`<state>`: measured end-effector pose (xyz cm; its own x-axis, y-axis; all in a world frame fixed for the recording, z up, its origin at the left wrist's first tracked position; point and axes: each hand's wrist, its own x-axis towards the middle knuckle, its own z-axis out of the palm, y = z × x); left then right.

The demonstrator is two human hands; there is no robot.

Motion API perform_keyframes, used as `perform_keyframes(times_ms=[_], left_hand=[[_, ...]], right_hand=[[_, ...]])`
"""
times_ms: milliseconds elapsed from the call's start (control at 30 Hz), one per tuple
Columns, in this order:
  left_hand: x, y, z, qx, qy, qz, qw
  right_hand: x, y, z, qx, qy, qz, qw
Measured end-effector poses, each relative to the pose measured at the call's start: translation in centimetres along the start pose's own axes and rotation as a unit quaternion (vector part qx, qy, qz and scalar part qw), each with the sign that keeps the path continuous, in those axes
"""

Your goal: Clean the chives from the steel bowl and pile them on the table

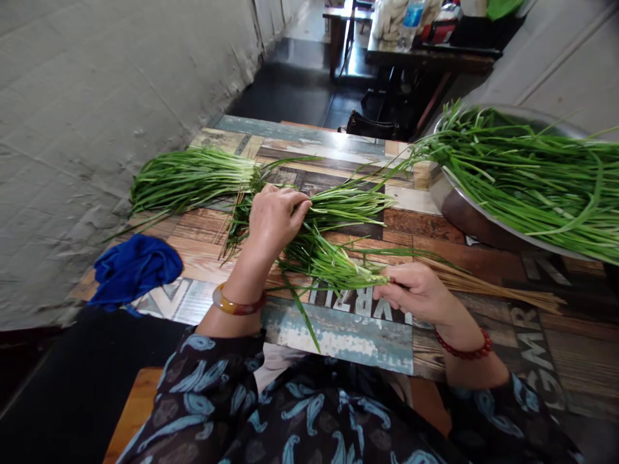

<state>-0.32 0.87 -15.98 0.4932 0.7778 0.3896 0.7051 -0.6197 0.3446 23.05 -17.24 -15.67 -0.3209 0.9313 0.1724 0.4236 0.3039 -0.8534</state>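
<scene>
Several long green garlic chives lie across the tabletop in front of me. My left hand (276, 218) is closed, thumb against fingers, at the leafy part of a loose bunch of chives (358, 203) with pale ends pointing right. Nearer to me, my right hand (416, 291) pinches the pale ends of a smaller bundle of chives (333, 261), whose leaves fan out toward my left hand. Exactly what sits between the left fingertips is partly hidden. Beyond my left hand, a thick pile of chives (198, 174) rests with its leaves to the left.
A big metal bowl (449, 193) heaped with chives stands at the right. Thin wooden skewers (503, 290) lie beside my right hand. A blue cloth (138, 267) is at the table's left edge, near the wall (97, 116). Another table (435, 58) holds a bottle and bags.
</scene>
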Motion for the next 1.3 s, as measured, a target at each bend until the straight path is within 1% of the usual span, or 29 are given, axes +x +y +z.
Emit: perform_keyframes(times_ms=[67, 167, 233, 300, 400, 500, 567, 633, 700, 733, 767, 800, 867, 933, 1000, 1033, 1067, 1133, 1200, 1267, 1300], left_hand=[[0.1, 0.2, 0.3, -0.014, 0.004, 0.005, 1.000], [0.3, 0.3, 0.7, -0.039, 0.026, 0.010, 0.999], [0.4, 0.3, 1.0, -0.050, 0.034, 0.024, 0.998], [0.3, 0.4, 1.1, -0.048, 0.019, 0.050, 0.997], [0.2, 0.6, 1.2, -0.007, -0.021, 0.087, 0.996], [0.2, 0.6, 1.5, 0.040, -0.042, 0.095, 0.994], [0.3, 0.4, 1.8, 0.037, -0.040, 0.085, 0.995], [0.5, 0.3, 2.1, -0.010, -0.014, 0.061, 0.998], [0.6, 0.6, 2.3, -0.118, 0.031, 0.035, 0.992], [0.7, 0.9, 2.2, -0.193, 0.054, 0.023, 0.979], [0.8, 1.3, 2.1, -0.273, 0.073, 0.012, 0.959], [1.0, 1.7, 1.7, -0.353, 0.086, 0.001, 0.932], [1.7, 2.5, 0.5, -0.491, 0.100, -0.030, 0.865], [2.8, 2.8, -1.8, -0.590, 0.105, -0.061, 0.798], [4.2, 2.3, -4.8, -0.648, 0.119, -0.078, 0.748], [4.9, 1.8, -6.5, -0.656, 0.139, -0.080, 0.737], [5.5, 1.1, -8.3, -0.649, 0.162, -0.085, 0.738], [6.4, -0.6, -11.7, -0.617, 0.209, -0.094, 0.753], [6.7, -2.2, -14.6, -0.585, 0.248, -0.092, 0.766], [6.6, -3.1, -16.4, -0.554, 0.263, -0.073, 0.787], [6.4, -3.2, -16.8, -0.540, 0.266, -0.066, 0.796]], right_hand=[[0.0, 0.0, 0.0, -0.002, -0.001, -0.002, 1.000], [0.1, 0.0, 0.0, -0.005, -0.001, -0.012, 1.000], [0.2, 0.0, 0.1, -0.003, 0.000, -0.023, 1.000], [0.2, 0.0, 0.1, -0.001, -0.001, -0.028, 1.000], [0.3, -0.1, 0.2, 0.003, -0.001, -0.032, 0.999], [0.3, -0.1, 0.2, 0.006, 0.004, -0.038, 0.999], [0.2, -0.1, 0.2, 0.005, 0.006, -0.035, 0.999], [0.2, 0.0, 0.2, 0.001, 0.013, -0.024, 1.000], [0.1, 0.1, 0.2, 0.002, 0.025, -0.001, 1.000], [0.0, 0.3, 0.2, 0.006, 0.034, 0.014, 0.999], [-0.1, 0.4, 0.3, 0.011, 0.042, 0.030, 0.999], [-0.1, 0.6, 0.3, 0.018, 0.051, 0.044, 0.998], [-0.1, 0.9, 0.4, 0.031, 0.066, 0.066, 0.995], [-0.1, 1.1, 0.5, 0.044, 0.073, 0.073, 0.994], [0.0, 1.2, 0.5, 0.055, 0.075, 0.075, 0.993], [0.1, 1.2, 0.5, 0.060, 0.075, 0.077, 0.992], [0.1, 1.2, 0.5, 0.064, 0.076, 0.080, 0.992], [0.2, 1.1, 0.6, 0.073, 0.078, 0.086, 0.991], [0.3, 1.0, 0.7, 0.081, 0.083, 0.091, 0.989], [0.4, 1.0, 0.7, 0.086, 0.087, 0.093, 0.988], [0.4, 1.0, 0.8, 0.088, 0.087, 0.093, 0.988]])
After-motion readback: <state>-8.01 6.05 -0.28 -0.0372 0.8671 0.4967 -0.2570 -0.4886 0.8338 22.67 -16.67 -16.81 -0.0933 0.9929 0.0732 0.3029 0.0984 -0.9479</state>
